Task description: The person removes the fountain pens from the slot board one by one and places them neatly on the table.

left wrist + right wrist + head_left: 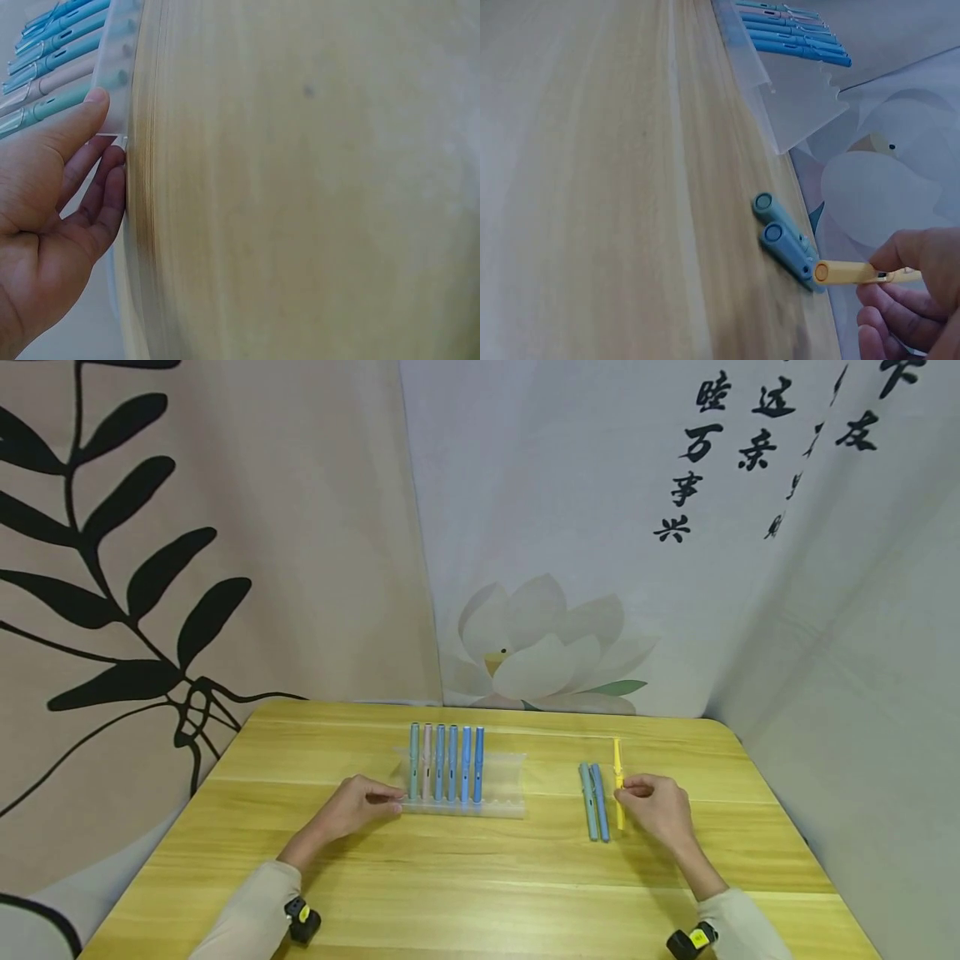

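A clear plastic pen rack [501,787] stands on the table with a row of pens: a green pen [414,762], a pink pen [427,763] and several blue pens [69,51]. My left hand [358,810] pinches the rack's front left corner, thumb on the front strip. At the right, my right hand [663,810] holds a yellow pen [847,271] between thumb and fingers. Just left of it a loose green pen [588,802] and a loose blue pen [600,803] lie side by side on the table.
The wooden table [465,893] runs back to a printed cloth backdrop [570,527] with a lotus and dark characters. Bare rack space lies right of the last blue pen. Each wrist wears a small black camera [303,920].
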### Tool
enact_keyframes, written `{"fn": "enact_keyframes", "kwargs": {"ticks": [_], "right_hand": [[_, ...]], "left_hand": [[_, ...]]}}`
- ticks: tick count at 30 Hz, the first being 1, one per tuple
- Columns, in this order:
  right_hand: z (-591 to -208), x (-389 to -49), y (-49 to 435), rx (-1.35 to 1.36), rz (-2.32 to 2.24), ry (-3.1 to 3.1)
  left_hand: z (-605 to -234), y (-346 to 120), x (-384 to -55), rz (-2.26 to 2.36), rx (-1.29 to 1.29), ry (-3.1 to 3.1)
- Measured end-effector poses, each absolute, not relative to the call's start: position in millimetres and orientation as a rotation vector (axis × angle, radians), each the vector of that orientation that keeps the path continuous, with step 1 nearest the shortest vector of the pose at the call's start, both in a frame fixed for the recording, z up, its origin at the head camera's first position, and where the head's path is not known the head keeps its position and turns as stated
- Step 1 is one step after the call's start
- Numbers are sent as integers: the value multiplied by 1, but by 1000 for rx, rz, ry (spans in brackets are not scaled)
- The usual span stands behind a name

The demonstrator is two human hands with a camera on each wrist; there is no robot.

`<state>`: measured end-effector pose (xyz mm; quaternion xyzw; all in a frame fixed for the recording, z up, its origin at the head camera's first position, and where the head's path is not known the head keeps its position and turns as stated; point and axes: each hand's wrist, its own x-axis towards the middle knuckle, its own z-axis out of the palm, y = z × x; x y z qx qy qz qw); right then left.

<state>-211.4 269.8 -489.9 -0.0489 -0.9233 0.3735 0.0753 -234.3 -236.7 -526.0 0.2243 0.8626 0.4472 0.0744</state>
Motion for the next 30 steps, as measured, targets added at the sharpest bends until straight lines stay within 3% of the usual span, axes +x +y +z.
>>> {"fn": "enact_keyframes", "kwargs": {"ticks": [30], "right_hand": [[-510, -214, 275, -242, 1060, -2917]], "left_hand": [[-523, -236, -232, 1310, 671, 2627]]}}
